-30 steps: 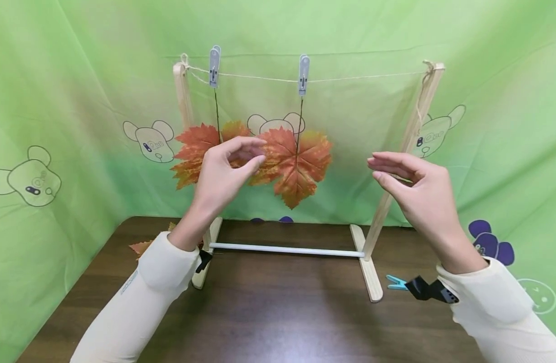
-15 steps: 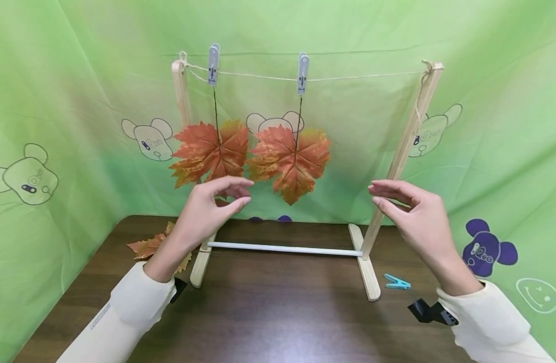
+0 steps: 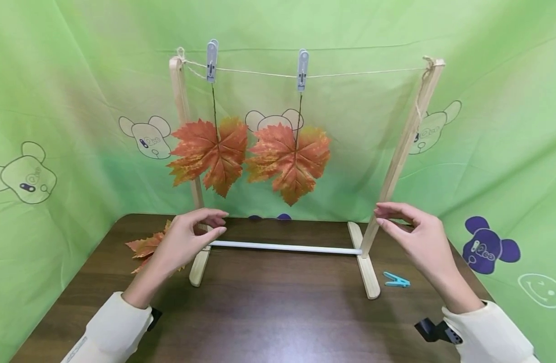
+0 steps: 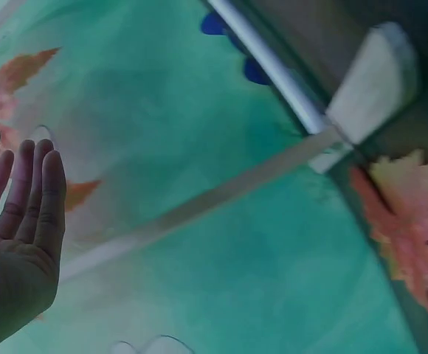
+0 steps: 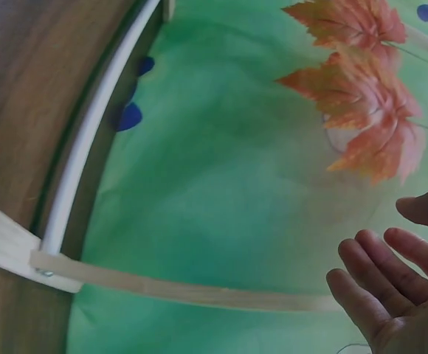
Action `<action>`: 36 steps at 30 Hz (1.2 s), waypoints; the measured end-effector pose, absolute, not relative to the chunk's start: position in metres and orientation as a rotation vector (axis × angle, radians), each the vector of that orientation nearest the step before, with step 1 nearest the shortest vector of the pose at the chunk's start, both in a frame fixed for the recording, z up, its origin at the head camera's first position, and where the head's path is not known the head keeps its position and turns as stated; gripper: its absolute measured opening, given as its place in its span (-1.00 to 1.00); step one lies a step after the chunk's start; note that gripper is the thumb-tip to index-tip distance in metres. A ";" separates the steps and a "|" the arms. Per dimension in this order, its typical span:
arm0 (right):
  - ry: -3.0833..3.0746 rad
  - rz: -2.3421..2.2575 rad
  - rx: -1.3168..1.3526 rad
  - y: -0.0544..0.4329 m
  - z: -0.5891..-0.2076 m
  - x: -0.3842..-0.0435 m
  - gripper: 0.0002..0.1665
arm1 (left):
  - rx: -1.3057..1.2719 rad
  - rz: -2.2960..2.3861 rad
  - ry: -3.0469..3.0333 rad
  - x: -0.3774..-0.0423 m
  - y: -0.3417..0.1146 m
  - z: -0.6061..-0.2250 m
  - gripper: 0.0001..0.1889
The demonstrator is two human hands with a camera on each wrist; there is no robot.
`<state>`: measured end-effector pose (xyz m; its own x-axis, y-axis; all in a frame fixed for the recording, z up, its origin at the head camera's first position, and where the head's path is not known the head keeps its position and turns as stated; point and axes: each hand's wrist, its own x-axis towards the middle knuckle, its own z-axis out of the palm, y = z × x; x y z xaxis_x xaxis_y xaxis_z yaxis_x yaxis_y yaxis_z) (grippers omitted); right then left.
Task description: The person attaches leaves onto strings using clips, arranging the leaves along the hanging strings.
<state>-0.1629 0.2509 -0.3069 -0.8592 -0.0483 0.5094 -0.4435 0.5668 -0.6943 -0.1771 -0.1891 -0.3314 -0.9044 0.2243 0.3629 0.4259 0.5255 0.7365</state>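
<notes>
Two orange-red artificial maple leaves hang by their stems from a string (image 3: 255, 73), the left leaf (image 3: 211, 154) under a grey clothespin (image 3: 211, 61) and the right leaf (image 3: 292, 160) under another grey clothespin (image 3: 302, 70). My left hand (image 3: 183, 241) is low by the rack's left post, fingers relaxed, holding nothing. Partly behind its wrist, a third maple leaf (image 3: 146, 247) lies on the table. Beside the right post, my right hand (image 3: 416, 237) hovers with loosely bent fingers and nothing in them. Below it a blue clothespin (image 3: 396, 280) lies on the table.
The wooden rack has a left post (image 3: 180, 96), a right post (image 3: 409, 136), flat feet and a white crossbar (image 3: 287, 247) low between them. It stands on a dark brown table (image 3: 278, 312). A green printed cloth (image 3: 359, 30) hangs behind and at both sides.
My left hand has come down and leftward from in front of the hanging leaves, uncovering the left one. My right hand has lowered too. The leaves and clothespins stay on the string.
</notes>
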 end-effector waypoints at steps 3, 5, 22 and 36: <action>-2.376 1.205 0.386 0.256 -0.315 -0.162 -0.63 | -0.533 -1.315 -2.542 -0.175 -0.196 -0.341 -0.72; -2.390 1.194 0.381 0.260 -0.320 -0.161 -0.61 | -0.527 -1.297 -2.541 -0.174 -0.201 -0.347 -0.72; -2.488 1.078 0.378 0.283 -0.358 -0.154 -0.56 | -0.497 -1.054 -2.674 -0.179 -0.246 -0.388 -0.66; -2.638 0.840 0.407 0.304 -0.384 -0.157 -0.47 | -0.538 -0.996 -2.757 -0.187 -0.262 -0.403 -0.67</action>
<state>-0.1566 0.3039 -0.3838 -0.9007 -0.1650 0.4019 -0.3670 0.7840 -0.5007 -0.1874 -0.2620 -0.4033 -0.9224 0.2780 0.2682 0.3852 0.7135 0.5852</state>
